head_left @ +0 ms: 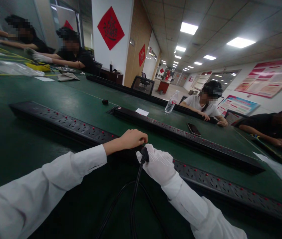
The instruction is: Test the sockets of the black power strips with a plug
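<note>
A long black power strip (73, 124) with rows of sockets and small red parts lies slantwise across the green table in front of me. My left hand (132, 138), bare, rests on the middle of this strip, its fingers curled down over it; the fingertips are partly hidden. Just right of it, my right hand (159, 162) in a white dotted glove is closed around a black plug (144, 155). From the plug a black cable (134, 192) hangs down toward me. The plug is at the strip; whether it sits in a socket I cannot tell.
A second power strip (180, 132) lies beyond mine. Around it are a phone (193, 129), a water bottle (172, 102), a white paper (142, 112) and a small black piece (105, 102). Several people sit around the table (56, 89); a plastic bag (19, 68) lies far left.
</note>
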Tool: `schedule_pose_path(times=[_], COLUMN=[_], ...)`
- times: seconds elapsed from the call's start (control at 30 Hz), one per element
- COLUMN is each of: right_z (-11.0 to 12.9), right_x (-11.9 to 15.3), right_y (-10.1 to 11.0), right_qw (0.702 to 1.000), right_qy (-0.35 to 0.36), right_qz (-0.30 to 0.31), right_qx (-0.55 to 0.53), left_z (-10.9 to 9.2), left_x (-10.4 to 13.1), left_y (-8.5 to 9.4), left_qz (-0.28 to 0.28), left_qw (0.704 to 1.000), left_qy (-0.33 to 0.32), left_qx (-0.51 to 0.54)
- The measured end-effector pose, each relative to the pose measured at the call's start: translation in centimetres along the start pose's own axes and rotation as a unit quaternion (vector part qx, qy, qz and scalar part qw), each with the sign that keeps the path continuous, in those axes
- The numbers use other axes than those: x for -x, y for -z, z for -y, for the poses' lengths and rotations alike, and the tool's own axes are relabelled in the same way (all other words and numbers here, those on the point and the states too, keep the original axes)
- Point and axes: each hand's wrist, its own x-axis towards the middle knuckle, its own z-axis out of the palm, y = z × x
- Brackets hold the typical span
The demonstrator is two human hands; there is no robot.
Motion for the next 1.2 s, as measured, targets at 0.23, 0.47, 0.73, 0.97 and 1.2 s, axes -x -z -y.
schedule_pose_path(times=[0.23, 0.47, 0.73, 0.97, 1.2], right_z=[0.1, 0.1, 0.1, -0.4, -0.9], right_x=[0.0, 0.0, -0.1, -0.4, -0.4], right_y=[-0.1, 0.0, 0.1, -0.6, -1.2], right_qw=[1.000, 1.000, 1.000, 0.995, 0.989], right_qy=[-0.004, -0.008, -0.007, -0.025, -0.035], right_qz=[0.003, 0.006, 0.003, 0.041, 0.041], right_qx=[0.002, 0.004, 0.004, -0.084, -0.135], left_z=[0.2, 0.2, 0.3, 0.3, -0.1], left_x=[-0.1, 0.0, -0.3, -0.2, 0.1], left_y=[-0.2, -0.3, -0.4, -0.6, 0.5], left_qz=[0.003, -0.011, 0.018, -0.006, -0.030], left_qw=[1.000, 1.000, 0.999, 0.999, 0.996], left_qy=[-0.003, 0.011, 0.028, 0.026, 0.068], left_qx=[0.003, -0.008, 0.002, -0.017, 0.043])
